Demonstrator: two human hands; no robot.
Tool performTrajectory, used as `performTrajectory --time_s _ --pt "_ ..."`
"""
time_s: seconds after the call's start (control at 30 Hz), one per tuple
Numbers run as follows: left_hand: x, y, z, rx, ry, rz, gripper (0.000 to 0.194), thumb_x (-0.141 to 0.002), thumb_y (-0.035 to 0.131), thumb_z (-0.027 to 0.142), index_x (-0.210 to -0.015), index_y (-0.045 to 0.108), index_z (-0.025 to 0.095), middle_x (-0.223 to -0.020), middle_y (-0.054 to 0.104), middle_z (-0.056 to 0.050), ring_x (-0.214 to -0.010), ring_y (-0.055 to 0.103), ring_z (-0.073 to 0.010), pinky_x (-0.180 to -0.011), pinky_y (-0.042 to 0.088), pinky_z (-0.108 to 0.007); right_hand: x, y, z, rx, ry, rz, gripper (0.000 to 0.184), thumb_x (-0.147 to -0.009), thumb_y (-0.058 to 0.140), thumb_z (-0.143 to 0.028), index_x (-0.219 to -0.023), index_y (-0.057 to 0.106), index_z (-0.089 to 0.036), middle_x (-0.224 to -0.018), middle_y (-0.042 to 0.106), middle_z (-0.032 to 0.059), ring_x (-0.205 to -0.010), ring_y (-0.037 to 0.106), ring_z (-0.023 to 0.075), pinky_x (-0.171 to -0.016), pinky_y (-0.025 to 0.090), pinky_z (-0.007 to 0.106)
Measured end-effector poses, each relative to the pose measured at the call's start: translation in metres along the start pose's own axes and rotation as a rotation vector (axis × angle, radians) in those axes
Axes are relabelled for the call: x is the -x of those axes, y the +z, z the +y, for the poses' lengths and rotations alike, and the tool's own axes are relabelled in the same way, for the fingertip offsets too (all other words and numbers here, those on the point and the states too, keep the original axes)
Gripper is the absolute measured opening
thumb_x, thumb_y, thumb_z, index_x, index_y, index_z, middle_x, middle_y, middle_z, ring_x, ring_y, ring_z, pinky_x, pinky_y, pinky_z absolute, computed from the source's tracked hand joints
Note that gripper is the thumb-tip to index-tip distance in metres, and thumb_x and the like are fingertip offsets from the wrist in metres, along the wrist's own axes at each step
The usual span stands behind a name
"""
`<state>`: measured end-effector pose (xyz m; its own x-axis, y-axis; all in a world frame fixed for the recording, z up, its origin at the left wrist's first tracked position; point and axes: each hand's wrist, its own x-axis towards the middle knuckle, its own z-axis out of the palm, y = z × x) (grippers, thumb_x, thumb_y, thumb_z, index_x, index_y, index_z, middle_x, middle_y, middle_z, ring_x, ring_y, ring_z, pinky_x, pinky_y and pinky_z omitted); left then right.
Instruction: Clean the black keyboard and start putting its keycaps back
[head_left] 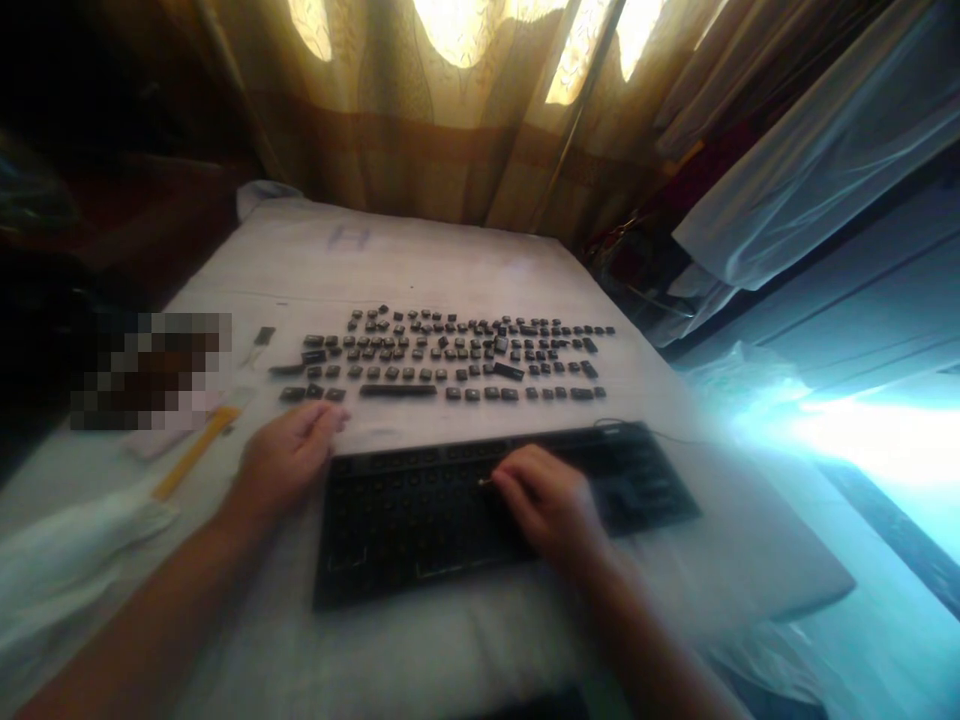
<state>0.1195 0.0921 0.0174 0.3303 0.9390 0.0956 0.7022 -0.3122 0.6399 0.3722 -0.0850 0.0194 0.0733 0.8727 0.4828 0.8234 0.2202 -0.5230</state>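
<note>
- The right hand (544, 500) pinches a small pale object (484, 483) over the black rectangular keyboard (420, 515).
- The left hand (289, 450) curls beside it; whether gripping, I cannot tell.
- Black plastic keycaps (508, 371) lie beyond.

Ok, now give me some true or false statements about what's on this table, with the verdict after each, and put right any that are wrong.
1. The right hand is over the keyboard. True.
2. The keyboard is white. False: it is black.
3. The left hand is by the keyboard's far left corner. True.
4. The loose keys lie between the keyboard and the curtain. True.
5. The loose keys are heaped in one pile. False: they are spread out in rough rows.
6. All the loose keys are equally long. False: the long bar in the nearest row is much longer than the others.
</note>
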Motion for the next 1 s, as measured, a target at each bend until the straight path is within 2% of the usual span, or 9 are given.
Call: performTrajectory --time_s 0.17,0.27,0.43,0.77,1.0 --pt "-0.016 0.010 0.010 0.005 0.016 0.161 0.038 -0.084 0.042 0.050 -0.077 0.068 0.023 -0.069 0.068 0.000 -0.068 0.063 -0.0196 -0.063 0.044 -0.027 0.000 0.005 0.002 0.042 -0.006 0.004 0.021 -0.096 0.054 -0.019 -0.077 0.063 -0.020 -0.073 0.066 0.0034 -0.068 0.062 0.0158 -0.064 0.050 0.027" --pt "-0.021 0.019 0.008 -0.002 0.027 0.194 0.037 -0.084 0.042 0.048 -0.072 0.066 0.023 -0.061 0.062 0.001 -0.060 0.058 -0.0178 -0.060 0.041 -0.027 0.001 0.005 0.002 0.042 -0.014 -0.004 0.022 -0.096 0.055 -0.020 -0.076 0.064 -0.021 -0.073 0.067 0.0037 -0.069 0.062 0.0159 -0.065 0.050 0.027" --pt "-0.020 0.021 0.003 0.023 0.056 0.161 0.033 -0.084 0.045 0.047 -0.071 0.065 0.023 -0.054 0.056 0.003 -0.055 0.055 -0.0162 -0.057 0.040 -0.025 0.001 0.007 0.000 0.091 -0.058 -0.006 0.022 -0.097 0.055 -0.021 -0.077 0.064 -0.020 -0.075 0.067 0.0041 -0.069 0.062 0.0165 -0.065 0.049 0.028" --pt "-0.022 0.014 0.001 0.092 0.045 0.090 0.033 -0.081 0.046 0.049 -0.071 0.065 0.023 -0.059 0.060 0.003 -0.060 0.058 -0.0171 -0.062 0.045 -0.027 0.000 0.007 -0.001 0.107 -0.060 -0.038 0.022 -0.097 0.056 -0.022 -0.078 0.066 -0.020 -0.075 0.068 0.0040 -0.070 0.061 0.0163 -0.066 0.049 0.028" --pt "-0.019 0.012 0.006 0.078 0.027 0.042 0.034 -0.082 0.047 0.049 -0.072 0.065 0.022 -0.049 0.047 0.005 -0.055 0.052 -0.0168 -0.059 0.042 -0.026 0.001 0.008 -0.001 0.123 -0.048 -0.049 0.026 -0.098 0.057 -0.023 -0.073 0.064 -0.019 -0.073 0.066 0.0040 -0.067 0.060 0.0162 -0.063 0.047 0.028"
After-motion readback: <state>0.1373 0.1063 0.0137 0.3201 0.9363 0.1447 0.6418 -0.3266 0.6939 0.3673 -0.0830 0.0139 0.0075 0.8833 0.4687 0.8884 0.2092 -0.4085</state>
